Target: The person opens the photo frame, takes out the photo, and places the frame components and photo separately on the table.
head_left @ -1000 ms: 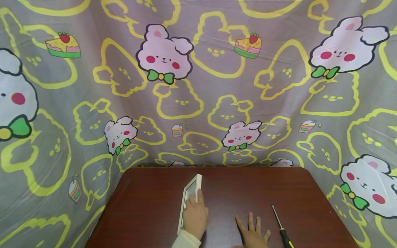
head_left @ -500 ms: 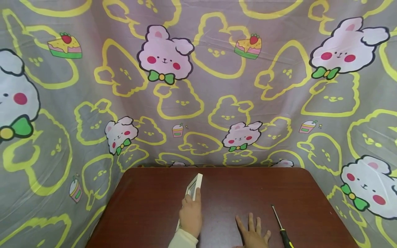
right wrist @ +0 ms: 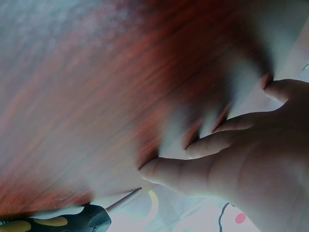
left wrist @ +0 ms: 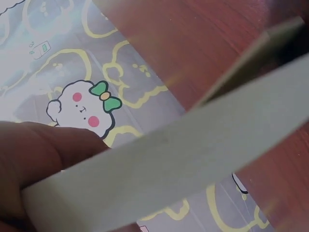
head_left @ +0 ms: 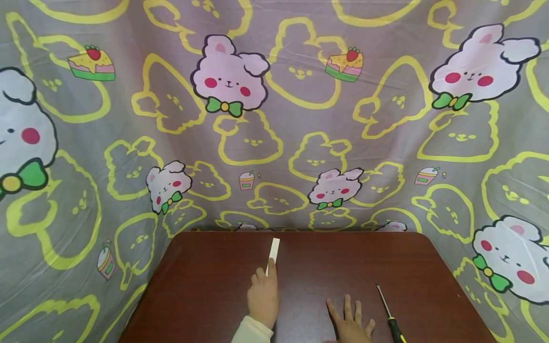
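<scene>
My left hand (head_left: 262, 296) grips a pale picture frame (head_left: 274, 248) that stands up on its edge left of the table's middle. From the head only its narrow side shows; the hand hides the near part. In the left wrist view the frame's pale side bar (left wrist: 164, 159) crosses the picture, fingers (left wrist: 53, 145) holding its near end. My right hand (head_left: 351, 323) rests on the table with its fingers spread, holding nothing. To its right lies a screwdriver (head_left: 388, 312) with a black and yellow handle; the handle (right wrist: 72, 220) also appears low in the right wrist view.
The reddish-brown table (head_left: 206, 286) has rounded far corners. A grey curtain (head_left: 283, 124) printed with rabbits and yellow outlines hangs behind it and along both sides.
My left hand has turned the picture frame from lying tilted with its glass visible to standing on edge, so only its side shows. The right hand and screwdriver have stayed put.
</scene>
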